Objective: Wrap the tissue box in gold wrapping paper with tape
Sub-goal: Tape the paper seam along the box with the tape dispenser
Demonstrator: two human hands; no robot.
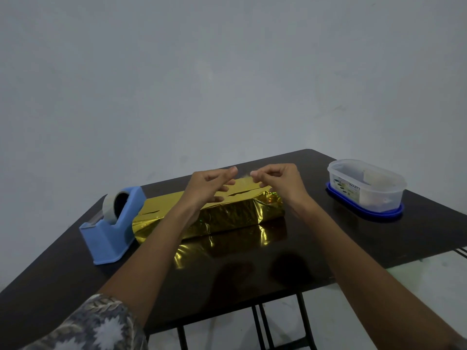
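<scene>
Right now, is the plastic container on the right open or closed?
Open. The clear container has no cover on its top, and its blue lid lies flat under it.

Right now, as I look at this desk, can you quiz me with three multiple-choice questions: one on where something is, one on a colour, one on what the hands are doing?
1. Where does the tape dispenser stand, relative to the gold-wrapped box?
A. on the person's left of it
B. on its right
C. on top of it

2. What colour is the lid under the clear plastic container?
A. red
B. green
C. blue

3. What are the left hand and right hand doing?
A. lying flat
B. pinching a strip of clear tape between them, above the box
C. lifting the container

Answers:
1 A: the dispenser sits by the box's left end.
2 C: a blue rim shows beneath the container.
3 B: fingertips of both hands hold the strip's ends.
</scene>
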